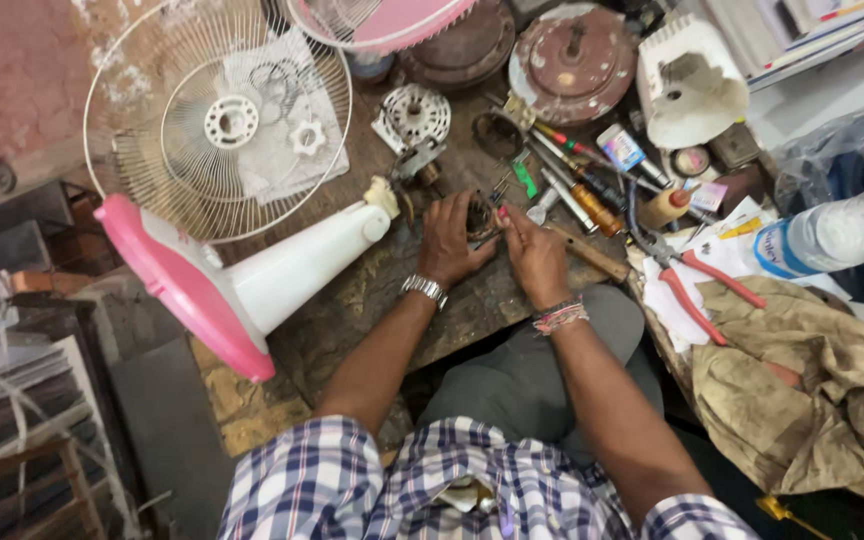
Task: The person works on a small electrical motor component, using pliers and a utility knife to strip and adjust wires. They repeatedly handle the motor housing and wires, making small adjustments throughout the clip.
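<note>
Motor part, small, round, dark metal, sat on the worn workbench at 12 o'clock from the person, looked rigid, fairly heavy, probably greasy; best held by its rim. Left hand curled around its 9 o'clock side, grasping it; right hand pinched the 3 o'clock edge. Red-handled pliers lay at 3 o'clock, pink fan base at 9.

Soft even daylight, faint shadows, mild wide-angle edge distortion, slight blur

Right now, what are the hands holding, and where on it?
Both hands grip a small round metal part: left hand on its left side, right hand on its right.
</note>
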